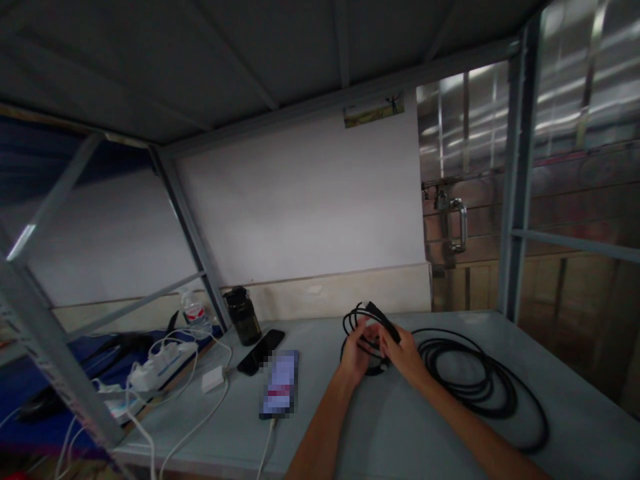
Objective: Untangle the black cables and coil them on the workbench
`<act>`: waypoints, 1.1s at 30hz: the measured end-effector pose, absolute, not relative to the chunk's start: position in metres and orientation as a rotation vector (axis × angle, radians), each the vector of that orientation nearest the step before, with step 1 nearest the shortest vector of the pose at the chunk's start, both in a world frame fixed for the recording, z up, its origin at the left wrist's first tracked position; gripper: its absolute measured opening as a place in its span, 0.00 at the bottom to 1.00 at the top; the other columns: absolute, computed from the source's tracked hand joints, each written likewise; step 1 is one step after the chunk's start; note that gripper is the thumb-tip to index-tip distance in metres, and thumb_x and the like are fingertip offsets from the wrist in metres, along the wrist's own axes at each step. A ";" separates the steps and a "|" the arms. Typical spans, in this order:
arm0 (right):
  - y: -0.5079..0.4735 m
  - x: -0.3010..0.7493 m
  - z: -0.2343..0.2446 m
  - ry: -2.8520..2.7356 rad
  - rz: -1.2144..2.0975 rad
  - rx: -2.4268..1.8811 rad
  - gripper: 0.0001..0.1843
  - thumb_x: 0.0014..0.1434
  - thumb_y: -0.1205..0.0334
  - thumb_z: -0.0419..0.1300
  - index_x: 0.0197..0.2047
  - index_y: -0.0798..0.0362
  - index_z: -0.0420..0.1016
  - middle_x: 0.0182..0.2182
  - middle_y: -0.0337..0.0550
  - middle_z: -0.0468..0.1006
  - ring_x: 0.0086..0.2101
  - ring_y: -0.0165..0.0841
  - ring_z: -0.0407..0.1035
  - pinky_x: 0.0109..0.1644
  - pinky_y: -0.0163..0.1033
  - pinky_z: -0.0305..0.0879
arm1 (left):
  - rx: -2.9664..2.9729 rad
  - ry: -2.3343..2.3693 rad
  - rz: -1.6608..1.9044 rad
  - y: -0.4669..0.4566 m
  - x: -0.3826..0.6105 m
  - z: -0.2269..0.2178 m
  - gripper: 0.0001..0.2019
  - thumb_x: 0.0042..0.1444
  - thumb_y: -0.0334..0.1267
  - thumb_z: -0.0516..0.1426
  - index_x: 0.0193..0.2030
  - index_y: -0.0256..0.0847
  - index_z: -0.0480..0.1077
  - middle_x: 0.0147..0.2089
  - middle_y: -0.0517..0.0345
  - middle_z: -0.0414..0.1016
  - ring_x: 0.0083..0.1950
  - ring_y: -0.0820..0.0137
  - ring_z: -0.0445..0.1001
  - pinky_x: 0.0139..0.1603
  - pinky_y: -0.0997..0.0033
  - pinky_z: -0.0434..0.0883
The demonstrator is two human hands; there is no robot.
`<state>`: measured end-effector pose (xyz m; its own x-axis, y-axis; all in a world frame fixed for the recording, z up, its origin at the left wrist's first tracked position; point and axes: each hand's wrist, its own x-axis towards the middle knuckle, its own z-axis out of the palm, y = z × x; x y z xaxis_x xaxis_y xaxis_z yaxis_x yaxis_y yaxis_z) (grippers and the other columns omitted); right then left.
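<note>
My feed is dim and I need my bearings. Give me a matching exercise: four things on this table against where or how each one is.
Things:
1. black cable
2. dark bottle
3. lit phone
4. white power strip

Places or states:
A. lying flat, a white cord at its near end
B. upright beside the frame post
C. part coiled in the left hand and right hand, the rest looped on the table
D. farthest left of the four

Pairs: 1-C, 2-B, 3-A, 4-D

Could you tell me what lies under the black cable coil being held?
Bare grey tabletop shows beneath the small black cable coil. The left hand and right hand hide its lower part and the spot directly below.
</note>
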<state>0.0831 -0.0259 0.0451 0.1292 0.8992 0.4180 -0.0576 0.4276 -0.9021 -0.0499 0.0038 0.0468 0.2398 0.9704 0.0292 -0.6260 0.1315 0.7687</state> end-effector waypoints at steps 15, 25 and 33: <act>-0.028 0.092 0.068 -0.960 0.973 -0.712 0.38 0.59 0.22 0.69 0.28 0.50 0.68 0.14 0.30 0.56 0.15 0.25 0.54 0.18 0.34 0.58 | 0.945 0.482 1.155 0.004 -0.040 0.034 0.30 0.49 0.53 0.82 0.54 0.42 0.83 0.52 0.45 0.83 0.50 0.59 0.82 0.49 0.65 0.78; -0.035 0.088 0.075 -0.896 1.171 -0.585 0.35 0.59 0.25 0.72 0.32 0.51 0.72 0.14 0.25 0.52 0.14 0.21 0.46 0.17 0.32 0.54 | 1.021 0.486 1.292 0.011 -0.045 0.033 0.26 0.53 0.60 0.77 0.48 0.41 0.86 0.62 0.39 0.82 0.69 0.50 0.76 0.67 0.58 0.73; -0.028 0.100 0.078 -0.762 1.300 -0.553 0.33 0.57 0.28 0.74 0.34 0.50 0.73 0.14 0.24 0.49 0.15 0.20 0.40 0.18 0.31 0.45 | 1.090 0.580 1.360 0.016 -0.044 0.028 0.37 0.53 0.73 0.72 0.51 0.38 0.85 0.56 0.39 0.82 0.63 0.48 0.76 0.66 0.54 0.71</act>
<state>0.1000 -0.0283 0.0776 0.0884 0.9787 0.1852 -0.6403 0.1983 -0.7421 -0.0436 0.0155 0.0276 0.1818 0.9511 0.2499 -0.4777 -0.1367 0.8678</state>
